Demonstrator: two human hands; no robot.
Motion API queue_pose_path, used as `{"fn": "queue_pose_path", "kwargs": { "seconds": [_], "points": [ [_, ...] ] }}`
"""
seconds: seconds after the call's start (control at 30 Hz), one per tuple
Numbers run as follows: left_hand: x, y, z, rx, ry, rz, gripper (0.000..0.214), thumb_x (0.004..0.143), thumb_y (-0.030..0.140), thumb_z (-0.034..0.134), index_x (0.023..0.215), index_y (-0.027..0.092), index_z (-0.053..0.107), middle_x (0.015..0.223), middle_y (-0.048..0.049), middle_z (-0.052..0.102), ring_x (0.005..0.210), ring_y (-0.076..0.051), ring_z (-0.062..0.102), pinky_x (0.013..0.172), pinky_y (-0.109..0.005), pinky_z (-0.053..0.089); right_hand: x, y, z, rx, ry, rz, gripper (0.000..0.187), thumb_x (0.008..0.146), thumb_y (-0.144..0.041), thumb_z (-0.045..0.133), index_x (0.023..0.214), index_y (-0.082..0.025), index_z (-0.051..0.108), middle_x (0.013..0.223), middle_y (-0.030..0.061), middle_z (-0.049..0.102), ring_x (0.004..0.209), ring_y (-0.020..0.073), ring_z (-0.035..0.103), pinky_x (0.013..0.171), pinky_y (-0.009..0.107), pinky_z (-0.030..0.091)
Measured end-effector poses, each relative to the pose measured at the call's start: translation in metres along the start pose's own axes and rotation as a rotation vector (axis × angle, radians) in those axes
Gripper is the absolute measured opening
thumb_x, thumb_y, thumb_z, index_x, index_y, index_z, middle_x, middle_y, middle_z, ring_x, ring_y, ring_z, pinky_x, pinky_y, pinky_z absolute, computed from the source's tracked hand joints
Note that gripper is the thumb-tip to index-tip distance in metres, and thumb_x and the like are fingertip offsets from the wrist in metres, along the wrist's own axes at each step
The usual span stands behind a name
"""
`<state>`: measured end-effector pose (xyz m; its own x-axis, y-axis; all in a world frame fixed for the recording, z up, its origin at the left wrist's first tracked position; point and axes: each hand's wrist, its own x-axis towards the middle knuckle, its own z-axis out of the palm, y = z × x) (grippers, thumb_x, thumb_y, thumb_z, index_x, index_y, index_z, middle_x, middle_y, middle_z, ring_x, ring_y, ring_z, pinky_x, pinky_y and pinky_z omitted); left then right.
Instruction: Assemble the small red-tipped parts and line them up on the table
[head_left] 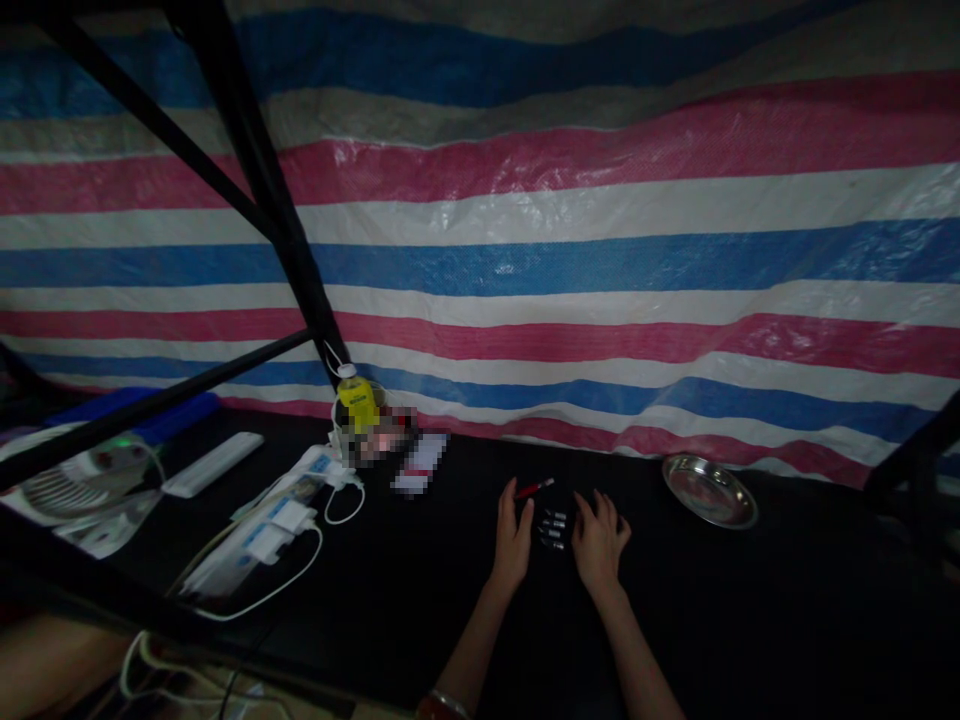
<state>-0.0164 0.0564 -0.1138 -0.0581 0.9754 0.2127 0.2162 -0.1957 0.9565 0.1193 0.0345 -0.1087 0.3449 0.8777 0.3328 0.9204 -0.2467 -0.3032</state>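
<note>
On the black table top, my left hand (513,538) rests with its thumb and fingers apart. A small red-handled tool with a silver tip (531,490) lies right beside its fingertips; whether they touch it I cannot tell. Several small shiny metal pieces (553,531), pointed at one end, lie in a column between my two hands. To the right of them is my right hand (598,545), fingers spread, palm down, holding nothing. The dim light hides the exact kind of the tool and pieces.
A round steel dish (709,492) sits at the right by the striped sheet (600,270). Leftward are a yellow bottle (358,398), a power strip with white chargers (281,528), cables and a white fan (82,480). A black frame (255,160) rises there. Someone's blurred arm (56,660) shows lower left.
</note>
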Motion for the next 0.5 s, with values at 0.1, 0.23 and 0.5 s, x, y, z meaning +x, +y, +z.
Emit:
{"fn": "queue_pose_path", "kwargs": {
  "seconds": [0.1,0.23,0.5],
  "points": [
    [-0.0004,-0.0011,0.0033,-0.025,-0.010,-0.008,0.049,0.089,0.041,0.039,0.133,0.020,0.034,0.140,-0.0097,0.036,0.129,-0.019,0.036,0.107,-0.038,0.030,0.0019,-0.0007,0.0033,-0.030,-0.007,-0.003,0.041,0.084,-0.017,0.036,0.118,-0.024,0.057,0.131,0.0124,0.047,0.125,0.0273,0.035,0.096,0.049,0.021],
    [0.0005,-0.0025,0.0050,-0.062,-0.012,-0.025,0.049,0.089,0.040,0.040,0.133,0.020,0.035,0.140,-0.0106,0.037,0.128,-0.020,0.036,0.106,-0.038,0.031,0.0037,-0.0023,0.0061,-0.057,-0.006,-0.018,0.040,0.084,-0.016,0.037,0.118,-0.023,0.057,0.130,0.0125,0.048,0.124,0.0269,0.035,0.097,0.048,0.019],
    [0.0010,-0.0034,0.0087,-0.020,-0.028,-0.019,0.049,0.089,0.042,0.038,0.132,0.018,0.037,0.138,-0.0105,0.040,0.127,-0.019,0.038,0.106,-0.037,0.031,0.0025,-0.0065,0.0076,-0.071,-0.034,-0.035,0.040,0.083,-0.016,0.039,0.119,-0.022,0.056,0.130,0.0137,0.047,0.123,0.0274,0.036,0.096,0.047,0.020]
  ]
}}
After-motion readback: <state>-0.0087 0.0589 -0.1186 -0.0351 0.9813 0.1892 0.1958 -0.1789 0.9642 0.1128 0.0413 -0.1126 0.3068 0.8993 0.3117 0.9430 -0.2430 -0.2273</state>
